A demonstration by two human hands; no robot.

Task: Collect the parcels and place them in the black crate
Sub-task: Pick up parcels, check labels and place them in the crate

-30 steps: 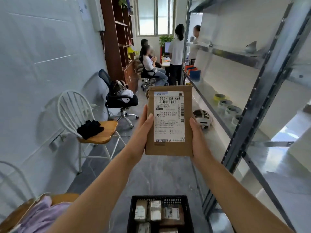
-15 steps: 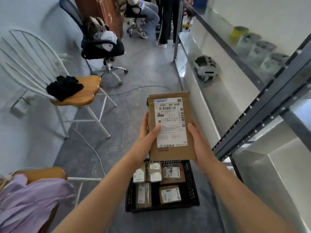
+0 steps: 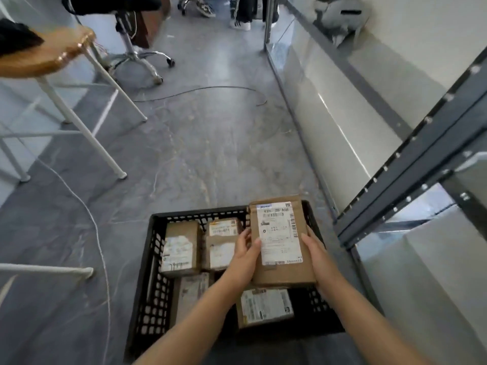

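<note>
We held the big parcel [image 3: 280, 241] by its sides, left hand [image 3: 243, 256] and right hand [image 3: 320, 256] gripping it, over the right side of the black crate [image 3: 155, 262]. We could not tell if it touched the small parcels [image 3: 180, 248] inside. Next, we thought, came lowering it and letting go.

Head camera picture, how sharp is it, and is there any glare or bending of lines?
Head view: soft all over, small print on the held parcel barely readable, the wooden chair seat smeared; same view, bright glare streaks on the metal shelf panel, and the wide-angle lens slightly bows its long edges.
</note>
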